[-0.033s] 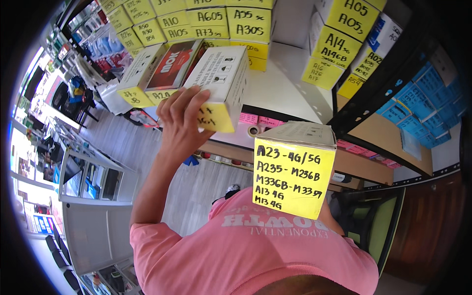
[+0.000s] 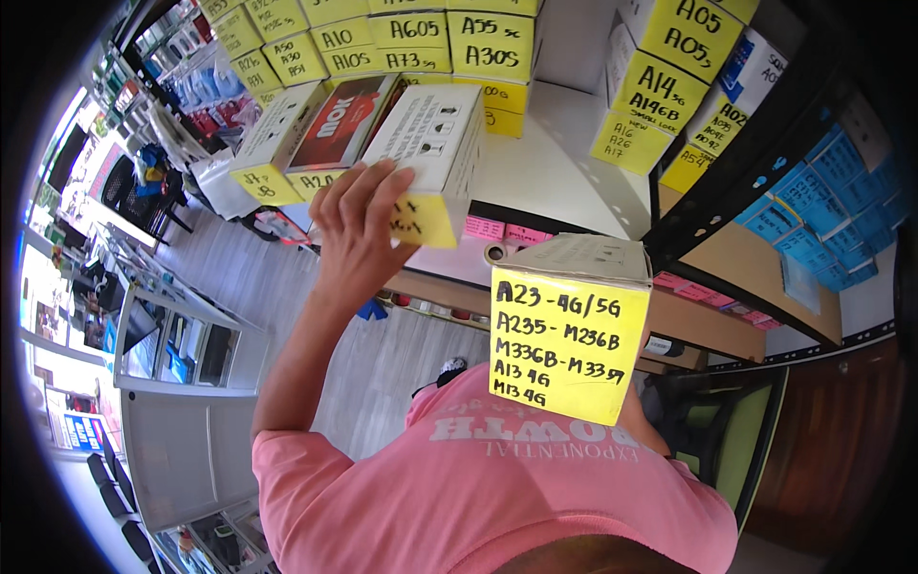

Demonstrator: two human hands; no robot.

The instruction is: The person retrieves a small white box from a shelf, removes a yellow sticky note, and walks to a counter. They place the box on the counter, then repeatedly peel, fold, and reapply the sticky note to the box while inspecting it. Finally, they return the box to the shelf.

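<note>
My left hand grips the near end of a white cardboard box with a yellow handwritten label, its fingers over the top edge and near left corner. That box lies in a row beside a red-topped box and another white box with a yellow end. A second cardboard box, its yellow end covered in black handwriting, is held up in front of my chest. My right forearm reaches up behind it; the box hides my right hand and fingers.
Yellow-labelled boxes stand stacked at the back of the white shelf, with another stack at the right. A black shelf post rises beside blue boxes. A tape roll and pink boxes sit lower down.
My left hand and the box under it have shifted slightly away from me, deeper into the row. The box in front of my chest has barely moved.
</note>
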